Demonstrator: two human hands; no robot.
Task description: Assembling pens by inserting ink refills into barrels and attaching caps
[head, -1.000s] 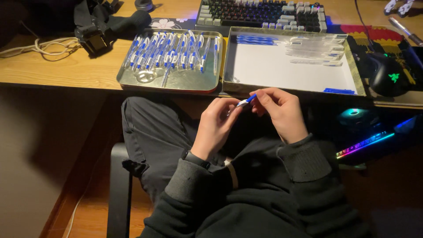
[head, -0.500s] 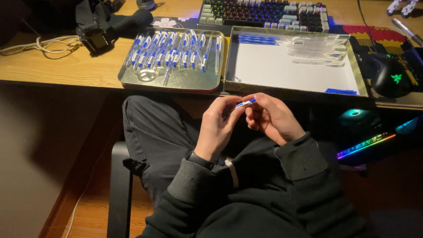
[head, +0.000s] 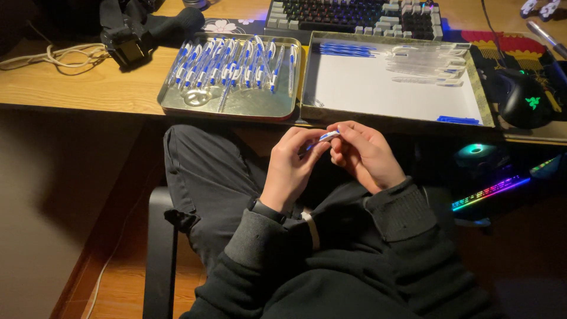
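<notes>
Far left on the wooden desk (head: 88, 88): a coil of pale cable (head: 53, 56) and a black strapped gadget (head: 133, 35). Next over, a metal tray (head: 236, 106) packed with blue-and-white pens (head: 230, 59) lying in a rough row. Down over the lap, just below the desk edge: left hand (head: 292, 168) curled, fingertips pinched on one end of a blue-and-white pen (head: 328, 136). Right hand (head: 366, 156) right beside it, fingers closed on the other end, so both clamped on the same pen, held roughly level between them. Above that, a white-bottomed tray (head: 401, 88) with clear pen barrels (head: 425, 62) at the top right, blue refills (head: 348, 50) at the top left, blue bits (head: 455, 120) at the lower right. Backlit keyboard (head: 354, 15) behind. Far right, black mouse (head: 522, 97) with a green glow.
</notes>
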